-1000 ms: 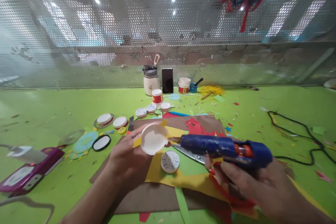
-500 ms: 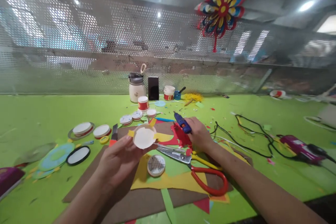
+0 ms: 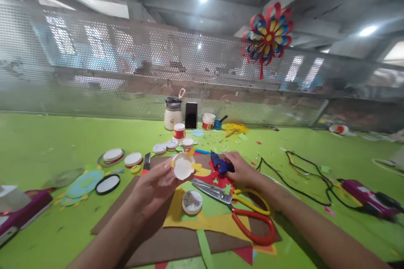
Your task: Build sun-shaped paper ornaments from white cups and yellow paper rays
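My left hand (image 3: pixel 158 189) is closed on the rim of a shallow white paper cup (image 3: pixel 183 167), its round face tilted towards me and yellow tabs sticking out around the edge. My right hand (image 3: pixel 241 168) grips a dark blue glue gun (image 3: pixel 222 164) with an orange part, low over red paper (image 3: pixel 226 183) that bears green stars. Large scissors (image 3: pixel 217 193) with one red and one yellow handle lie between and below my hands. Beside their blades sits a white round lid (image 3: pixel 192 202) with dark scribbles, on yellow and green paper (image 3: pixel 208 222).
Brown cardboard (image 3: pixel 151 246) lies under the papers. To the left are white lids (image 3: pixel 133 159), a black-rimmed oval (image 3: pixel 107 184) and a purple power strip (image 3: pixel 30 212). Black cable (image 3: pixel 303 191) and another purple strip (image 3: pixel 368 195) lie right. A jar (image 3: pixel 173 115) and phone (image 3: pixel 191 115) stand behind.
The glue gun and my right hand have come down slightly, nearer the red paper, whose green stars now show. The cup stays in my left hand. My view has tilted upward.
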The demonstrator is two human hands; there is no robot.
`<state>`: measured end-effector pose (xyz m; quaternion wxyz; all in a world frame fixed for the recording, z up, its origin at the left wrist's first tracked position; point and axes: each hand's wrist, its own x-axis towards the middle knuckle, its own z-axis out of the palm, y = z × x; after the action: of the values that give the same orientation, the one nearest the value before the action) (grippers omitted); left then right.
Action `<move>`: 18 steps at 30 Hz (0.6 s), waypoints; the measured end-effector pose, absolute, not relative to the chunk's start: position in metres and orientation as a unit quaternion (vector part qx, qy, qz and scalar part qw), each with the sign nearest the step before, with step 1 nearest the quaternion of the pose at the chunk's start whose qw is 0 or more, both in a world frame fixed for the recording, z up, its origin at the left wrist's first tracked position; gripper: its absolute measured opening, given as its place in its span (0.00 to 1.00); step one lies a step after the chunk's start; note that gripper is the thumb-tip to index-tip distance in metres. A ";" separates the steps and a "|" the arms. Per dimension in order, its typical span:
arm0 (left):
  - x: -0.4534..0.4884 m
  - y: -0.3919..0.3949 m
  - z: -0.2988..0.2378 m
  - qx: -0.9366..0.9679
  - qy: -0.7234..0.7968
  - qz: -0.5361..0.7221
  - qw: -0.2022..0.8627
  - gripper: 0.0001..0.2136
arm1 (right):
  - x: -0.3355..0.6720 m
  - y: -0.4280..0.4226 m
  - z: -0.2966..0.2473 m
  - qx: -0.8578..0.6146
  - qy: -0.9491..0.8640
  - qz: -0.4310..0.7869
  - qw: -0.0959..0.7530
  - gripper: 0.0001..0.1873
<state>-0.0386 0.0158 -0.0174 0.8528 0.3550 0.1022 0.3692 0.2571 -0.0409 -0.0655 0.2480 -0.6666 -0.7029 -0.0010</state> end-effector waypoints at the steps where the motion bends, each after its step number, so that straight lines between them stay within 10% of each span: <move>1: -0.038 0.015 -0.017 0.353 0.102 0.371 0.853 0.11 | 0.254 -0.046 -0.058 -0.658 -0.711 -0.006 0.249 0.31; 9: -0.037 -0.006 -0.006 0.333 0.109 0.369 0.861 0.12 | 0.175 -0.103 0.013 -0.538 -0.708 0.043 0.456 0.08; 18: -0.034 -0.004 -0.011 0.312 0.073 0.359 0.876 0.14 | 0.146 -0.104 0.013 -0.496 -0.635 0.206 0.555 0.08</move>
<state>-0.0338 -0.0036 -0.0109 0.8763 0.3125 0.0734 0.3592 0.1464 -0.1036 0.0130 0.5547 -0.4961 -0.6354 0.2060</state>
